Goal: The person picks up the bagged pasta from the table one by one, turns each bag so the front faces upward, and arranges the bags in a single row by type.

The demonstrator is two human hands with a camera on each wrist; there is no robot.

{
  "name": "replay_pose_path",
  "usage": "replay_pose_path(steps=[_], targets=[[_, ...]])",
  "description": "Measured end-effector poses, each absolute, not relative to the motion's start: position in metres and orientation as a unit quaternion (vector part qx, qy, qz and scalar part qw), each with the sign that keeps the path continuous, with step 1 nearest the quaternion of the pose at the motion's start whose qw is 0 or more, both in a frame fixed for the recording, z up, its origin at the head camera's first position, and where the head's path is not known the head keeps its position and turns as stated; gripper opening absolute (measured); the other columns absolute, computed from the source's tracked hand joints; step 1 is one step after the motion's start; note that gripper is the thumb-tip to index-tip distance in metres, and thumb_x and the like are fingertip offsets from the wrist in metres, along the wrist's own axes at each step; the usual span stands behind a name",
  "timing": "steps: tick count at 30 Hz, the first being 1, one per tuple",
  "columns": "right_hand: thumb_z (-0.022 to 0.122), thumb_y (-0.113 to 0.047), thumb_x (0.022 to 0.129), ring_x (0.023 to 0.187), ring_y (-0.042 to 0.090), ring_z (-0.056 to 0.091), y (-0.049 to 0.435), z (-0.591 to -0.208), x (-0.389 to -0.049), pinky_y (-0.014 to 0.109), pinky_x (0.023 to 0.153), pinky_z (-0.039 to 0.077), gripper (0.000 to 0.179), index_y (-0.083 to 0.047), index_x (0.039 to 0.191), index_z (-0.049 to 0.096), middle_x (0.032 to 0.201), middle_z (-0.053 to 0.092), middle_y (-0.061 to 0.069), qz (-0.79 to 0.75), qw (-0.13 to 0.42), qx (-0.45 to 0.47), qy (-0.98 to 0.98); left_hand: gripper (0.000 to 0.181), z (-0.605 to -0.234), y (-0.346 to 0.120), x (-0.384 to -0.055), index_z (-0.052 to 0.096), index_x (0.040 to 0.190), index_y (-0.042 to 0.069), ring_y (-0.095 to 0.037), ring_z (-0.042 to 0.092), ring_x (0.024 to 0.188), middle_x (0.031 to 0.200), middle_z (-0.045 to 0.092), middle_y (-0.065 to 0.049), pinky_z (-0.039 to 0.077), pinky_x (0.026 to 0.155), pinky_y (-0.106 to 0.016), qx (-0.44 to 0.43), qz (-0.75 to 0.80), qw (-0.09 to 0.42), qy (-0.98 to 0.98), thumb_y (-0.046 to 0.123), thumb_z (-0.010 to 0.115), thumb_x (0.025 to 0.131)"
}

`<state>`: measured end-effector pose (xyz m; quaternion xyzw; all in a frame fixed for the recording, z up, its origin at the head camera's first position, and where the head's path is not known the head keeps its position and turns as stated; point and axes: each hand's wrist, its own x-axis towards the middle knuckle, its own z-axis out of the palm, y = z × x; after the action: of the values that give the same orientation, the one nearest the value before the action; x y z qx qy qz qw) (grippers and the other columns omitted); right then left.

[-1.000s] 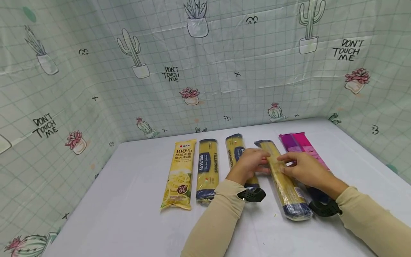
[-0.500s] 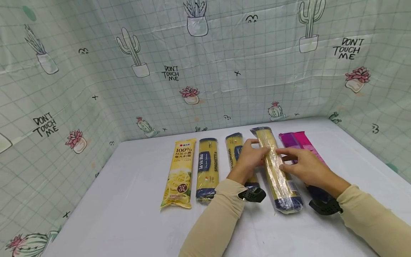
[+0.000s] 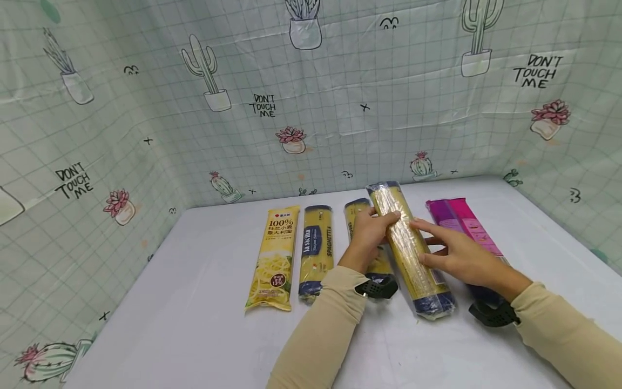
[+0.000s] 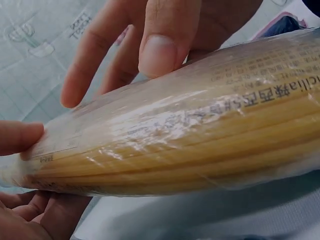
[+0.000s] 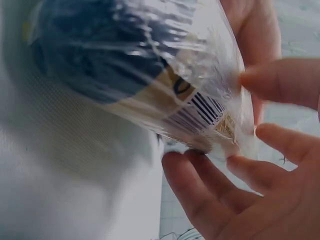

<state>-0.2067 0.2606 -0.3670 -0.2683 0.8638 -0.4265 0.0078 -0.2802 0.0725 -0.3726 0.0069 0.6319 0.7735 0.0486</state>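
Observation:
A clear-wrapped pack of spaghetti (image 3: 405, 243) with dark blue ends slants across the right-middle of the table, its far end raised. My left hand (image 3: 369, 235) grips its left side, thumb on top and fingers beneath, as the left wrist view shows. My right hand (image 3: 457, 251) holds its right side with thumb and fingertips. In the left wrist view the long noodles (image 4: 200, 160) and printed text show through the wrap. The right wrist view has the blue end (image 5: 110, 45) and a barcode (image 5: 205, 110) close up.
To the left lie a yellow noodle packet (image 3: 272, 259) and a La Sicilia spaghetti pack (image 3: 316, 254). Another spaghetti pack (image 3: 381, 265) is partly hidden behind my left hand. A pink-purple packet (image 3: 466, 221) lies right, under my right forearm. A patterned cloth (image 3: 340, 108) hangs behind.
The held pack's far end has risen and swung left, and its near end has shifted slightly left and away. Both hands have stayed on it, the left moving slightly left.

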Motion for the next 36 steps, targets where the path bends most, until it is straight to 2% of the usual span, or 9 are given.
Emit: replay_pose_path(steps=[5,9,14,18,23,29,36], targets=[[0.070,-0.020,0.097,0.107,0.038,0.066,0.259,-0.369,-0.204,0.034,0.078,0.058,0.077,-0.009,0.159,0.026,0.162,0.019,0.022,-0.417,0.025,-0.258,0.871,0.030,-0.378,0.071,-0.283,0.066,0.115,0.001,-0.028,0.072,0.079,0.091,0.068,-0.011,0.061,0.069,-0.041,0.015,0.797,0.054,0.601,0.013,0.075,0.089],[0.071,-0.023,0.096,0.105,0.036,0.066,0.256,-0.370,-0.202,0.032,0.075,0.057,0.080,-0.011,0.160,0.025,0.164,0.017,0.021,-0.422,0.028,-0.260,0.868,0.025,-0.380,0.065,-0.286,0.067,0.113,0.005,-0.026,0.071,0.080,0.094,0.068,-0.011,0.060,0.069,-0.040,0.014,0.811,0.064,0.582,0.015,0.074,0.092],[0.069,-0.020,0.097,0.110,0.042,0.063,0.251,-0.368,-0.198,0.034,0.075,0.058,0.074,-0.009,0.158,0.028,0.158,0.026,0.025,-0.450,0.023,-0.267,0.852,0.031,-0.376,0.054,-0.289,0.064,0.119,0.002,-0.029,0.070,0.091,0.102,0.067,-0.014,0.059,0.078,-0.043,-0.006,0.832,0.068,0.550,0.017,0.072,0.094],[0.070,-0.017,0.096,0.111,0.037,0.063,0.248,-0.368,-0.198,0.034,0.079,0.058,0.072,-0.009,0.156,0.031,0.156,0.031,0.022,-0.458,0.019,-0.284,0.842,0.035,-0.372,0.045,-0.292,0.062,0.122,-0.002,-0.032,0.071,0.093,0.102,0.068,-0.017,0.059,0.080,-0.045,-0.018,0.843,0.049,0.535,0.016,0.072,0.093],[0.073,-0.016,0.093,0.110,0.032,0.062,0.247,-0.370,-0.197,0.032,0.079,0.058,0.076,-0.009,0.156,0.032,0.157,0.028,0.021,-0.457,0.024,-0.300,0.837,0.036,-0.369,0.039,-0.295,0.063,0.123,-0.003,-0.029,0.070,0.092,0.101,0.069,-0.015,0.059,0.079,-0.045,-0.031,0.850,0.039,0.525,0.014,0.072,0.093],[0.083,-0.027,0.084,0.118,0.032,0.052,0.246,-0.369,-0.194,0.032,0.088,0.053,0.091,-0.012,0.157,0.032,0.161,0.021,0.017,-0.402,0.007,-0.318,0.859,0.038,-0.365,0.037,-0.296,0.062,0.125,-0.004,-0.029,0.069,0.096,0.106,0.069,-0.016,0.058,0.083,-0.044,-0.026,0.854,0.043,0.517,0.014,0.071,0.093],[0.088,-0.039,0.077,0.138,0.034,0.032,0.244,-0.371,-0.190,0.045,0.101,0.043,0.109,-0.020,0.161,0.022,0.165,0.012,0.013,-0.334,0.006,-0.328,0.884,0.036,-0.365,0.035,-0.297,0.062,0.122,-0.004,-0.029,0.070,0.094,0.105,0.070,-0.016,0.058,0.081,-0.044,-0.029,0.852,0.044,0.520,0.013,0.072,0.093]])
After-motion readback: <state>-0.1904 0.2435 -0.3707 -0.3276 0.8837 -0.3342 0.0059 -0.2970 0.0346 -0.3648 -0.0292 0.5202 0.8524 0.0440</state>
